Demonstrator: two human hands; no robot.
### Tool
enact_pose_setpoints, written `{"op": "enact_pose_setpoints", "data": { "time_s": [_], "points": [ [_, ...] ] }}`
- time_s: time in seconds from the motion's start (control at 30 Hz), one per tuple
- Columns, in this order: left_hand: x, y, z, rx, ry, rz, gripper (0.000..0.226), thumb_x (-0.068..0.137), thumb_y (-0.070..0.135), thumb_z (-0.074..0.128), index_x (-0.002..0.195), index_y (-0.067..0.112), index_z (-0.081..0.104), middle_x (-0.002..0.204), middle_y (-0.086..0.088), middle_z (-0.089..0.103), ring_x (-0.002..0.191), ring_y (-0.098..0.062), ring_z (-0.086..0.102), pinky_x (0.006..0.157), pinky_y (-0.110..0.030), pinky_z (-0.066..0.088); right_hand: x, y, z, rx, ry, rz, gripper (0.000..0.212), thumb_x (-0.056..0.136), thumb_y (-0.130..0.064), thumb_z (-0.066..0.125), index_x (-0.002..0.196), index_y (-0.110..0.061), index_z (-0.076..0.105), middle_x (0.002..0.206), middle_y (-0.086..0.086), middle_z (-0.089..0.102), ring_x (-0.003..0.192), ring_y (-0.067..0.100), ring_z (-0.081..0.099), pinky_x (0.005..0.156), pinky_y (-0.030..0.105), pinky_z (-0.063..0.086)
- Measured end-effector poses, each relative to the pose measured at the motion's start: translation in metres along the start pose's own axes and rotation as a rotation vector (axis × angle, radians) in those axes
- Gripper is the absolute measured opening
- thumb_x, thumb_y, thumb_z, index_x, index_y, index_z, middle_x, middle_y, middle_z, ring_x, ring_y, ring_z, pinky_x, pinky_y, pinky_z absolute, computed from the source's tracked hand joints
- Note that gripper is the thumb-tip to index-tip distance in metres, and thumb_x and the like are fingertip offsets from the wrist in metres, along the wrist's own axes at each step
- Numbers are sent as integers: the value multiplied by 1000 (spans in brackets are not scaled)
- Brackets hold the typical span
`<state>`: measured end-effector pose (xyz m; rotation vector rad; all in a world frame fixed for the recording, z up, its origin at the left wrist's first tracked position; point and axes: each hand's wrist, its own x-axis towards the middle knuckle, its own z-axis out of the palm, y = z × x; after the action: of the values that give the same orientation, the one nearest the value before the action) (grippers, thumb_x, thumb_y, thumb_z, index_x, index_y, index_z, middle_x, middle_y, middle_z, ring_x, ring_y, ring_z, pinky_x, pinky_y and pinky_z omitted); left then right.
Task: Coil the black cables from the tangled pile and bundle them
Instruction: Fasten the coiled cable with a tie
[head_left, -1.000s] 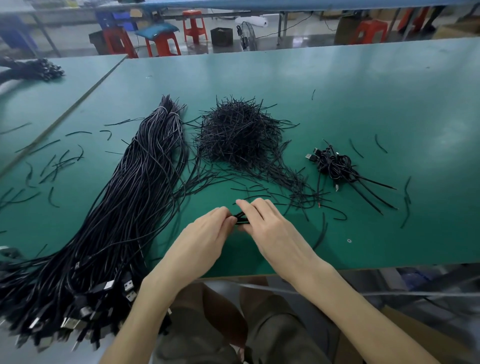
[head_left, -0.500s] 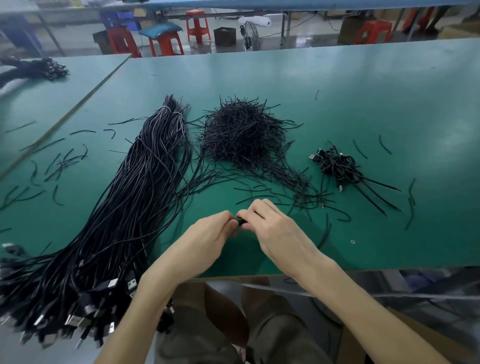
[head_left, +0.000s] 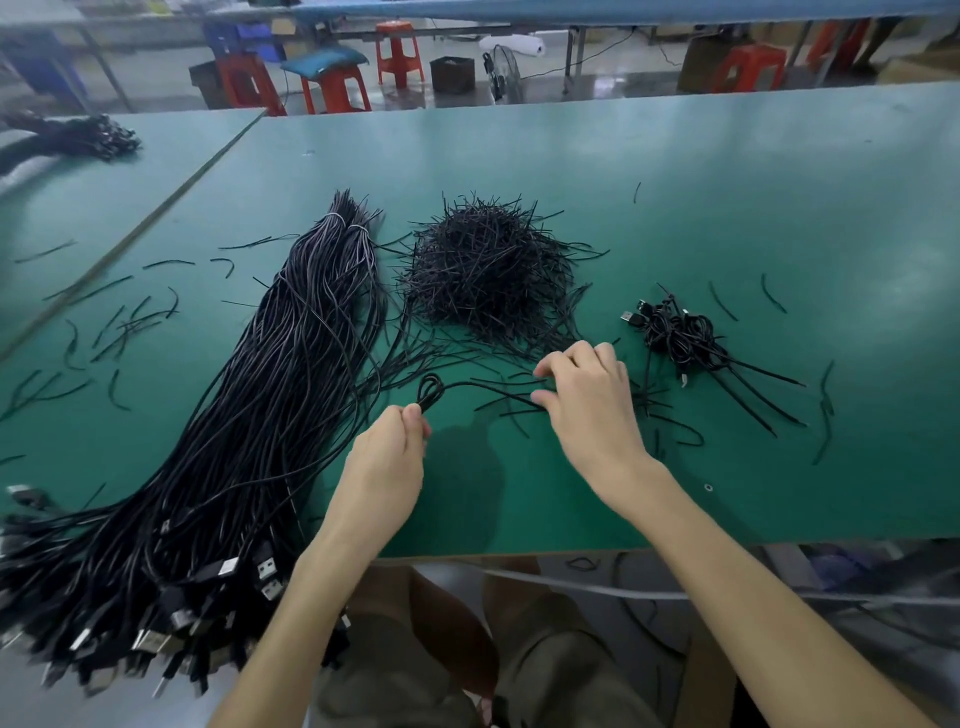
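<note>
A long sheaf of black USB cables (head_left: 249, 415) lies on the left of the green table (head_left: 675, 208), its plugs hanging over the near edge. My left hand (head_left: 389, 457) pinches a small coiled black cable (head_left: 430, 392) whose loop sticks out past my fingers. My right hand (head_left: 587, 400) hovers to the right of it with fingers spread over loose black ties (head_left: 509, 402), at the near edge of a heap of short black ties (head_left: 488, 275). I cannot tell if it touches one. Several finished coiled bundles (head_left: 680, 338) lie at the right.
Scattered short ties lie on the table at the left (head_left: 119, 327) and far right (head_left: 826, 405). Another cable bunch (head_left: 78, 137) rests on the neighbouring table. Red stools (head_left: 332, 88) and a fan (head_left: 501, 73) stand beyond the far edge.
My hands were together on the small coil near the table's front. They have separated: the left keeps the coil, the right has moved right and forward to the loose ties.
</note>
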<state>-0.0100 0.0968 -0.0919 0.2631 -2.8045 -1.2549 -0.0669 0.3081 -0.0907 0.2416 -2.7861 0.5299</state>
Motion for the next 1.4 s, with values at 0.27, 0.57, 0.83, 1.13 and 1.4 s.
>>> {"op": "enact_pose_setpoints", "data": {
  "time_s": [0.27, 0.57, 0.83, 1.13, 1.4],
  "points": [
    [1, 2, -3, -205, 3, -94, 45, 112, 31, 25, 79, 11, 47, 67, -5, 46, 38, -16, 39, 36, -28, 30, 6, -1, 6, -85, -38, -8, 13, 103, -22, 58, 108, -15, 67, 107, 1, 54, 107, 22, 39, 98, 32, 35],
    [-8, 15, -7, -573, -25, -211, 35, 113, 25, 28, 88, 8, 45, 65, 0, 43, 36, -12, 27, 35, -22, 21, -2, 5, -28, -49, 118, 85, 13, 104, -21, 55, 107, -11, 63, 104, 4, 66, 102, 22, 54, 92, 34, 42],
    [-8, 23, 13, -383, -16, -120, 42, 111, 27, 29, 73, 13, 42, 46, 11, 38, 36, -14, 32, 44, -27, 27, -37, -31, -36, 795, -78, 270, 5, 93, -23, 73, 89, -22, 70, 79, -6, 71, 70, 2, 64, 69, 19, 52],
    [-15, 21, 17, -261, -120, 39, 42, 111, 35, 33, 79, 12, 48, 57, 5, 43, 43, -11, 37, 49, -34, 30, -47, -54, -15, 1029, -230, 391, 7, 89, -24, 73, 86, -18, 71, 74, -1, 74, 60, 4, 64, 58, 15, 47],
    [-15, 20, 19, -292, -120, 50, 46, 110, 43, 32, 73, 18, 46, 58, 8, 42, 45, -11, 34, 49, -34, 30, -51, -51, -14, 1036, -215, 402, 8, 87, -24, 71, 84, -17, 68, 70, 1, 72, 58, 5, 62, 57, 18, 45]
  ]
}}
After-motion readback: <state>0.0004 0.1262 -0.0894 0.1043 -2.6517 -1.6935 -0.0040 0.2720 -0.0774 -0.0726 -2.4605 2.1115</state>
